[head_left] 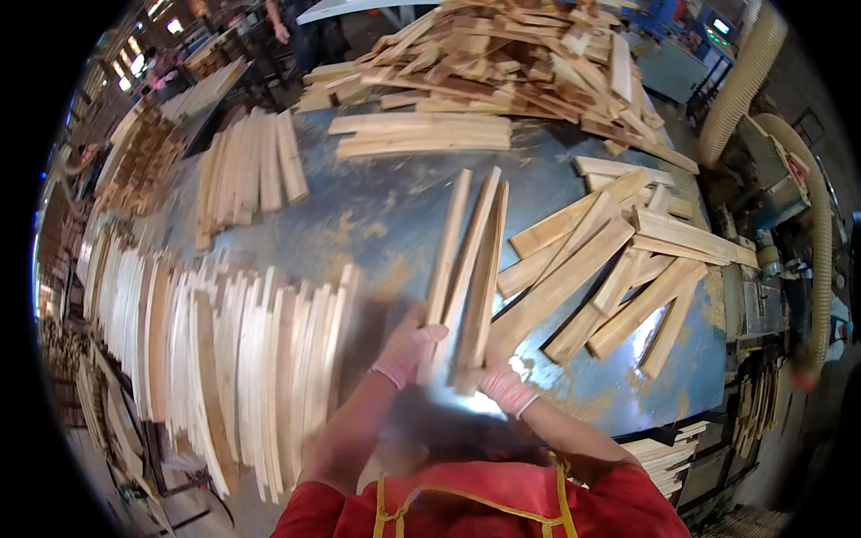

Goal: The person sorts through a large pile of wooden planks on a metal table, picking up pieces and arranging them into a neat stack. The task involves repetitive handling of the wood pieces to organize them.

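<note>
My left hand [413, 347], in a pale work glove, is closed around the lower part of a narrow wooden slat [447, 247] standing up on its edge. Next to it, two more wooden strips [489, 269] lean close together, and my right hand [504, 381], also gloved, grips them near their lower ends; its fingers are partly hidden and blurred. To the right of my hands, loose wooden boards [583, 269] lie crisscrossed on the dark metal tabletop [377, 206]. A long row of pale slats [260, 359] stands side by side to the left.
A high heap of wood offcuts [511, 63] covers the table's far side. Before it lie several flat boards [421, 134], with a small group of slats [251, 166] at the far left. A ribbed hose [740, 85] and machinery [776, 206] border the right. Another person [305, 36] stands beyond.
</note>
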Demonstrator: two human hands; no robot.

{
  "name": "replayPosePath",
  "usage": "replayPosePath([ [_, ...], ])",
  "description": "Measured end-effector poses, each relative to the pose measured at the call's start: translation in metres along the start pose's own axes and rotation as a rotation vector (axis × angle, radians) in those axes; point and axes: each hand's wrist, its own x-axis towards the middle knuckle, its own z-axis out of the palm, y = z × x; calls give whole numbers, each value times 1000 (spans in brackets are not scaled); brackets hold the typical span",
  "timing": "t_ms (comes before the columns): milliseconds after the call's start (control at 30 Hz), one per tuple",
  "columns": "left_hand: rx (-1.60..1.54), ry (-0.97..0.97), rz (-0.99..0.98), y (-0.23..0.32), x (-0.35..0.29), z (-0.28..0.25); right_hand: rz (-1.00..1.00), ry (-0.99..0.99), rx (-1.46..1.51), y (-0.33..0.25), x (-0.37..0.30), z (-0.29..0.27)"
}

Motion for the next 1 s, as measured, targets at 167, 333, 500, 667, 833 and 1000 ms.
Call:
replayPosePath([
  [167,-233,-139,-122,-64,-120,-25,367,-265,238,16,-15,59],
  [333,-109,-132,-173,-84,-217,-60,377,-301,-155,45,-14,122],
  [500,1406,526,264,-105,-273,-99,176,-427,-625,45,0,235],
  [667,1515,474,391,-106,-246,-120,138,-611,-647,33,24,222],
  [833,1771,408,473,-108,-214,-110,-121,-343,-510,57,56,79],
  [1000,1739,253,541,-99,-186,-72,-199,225,-702,-69,90,-94],
])
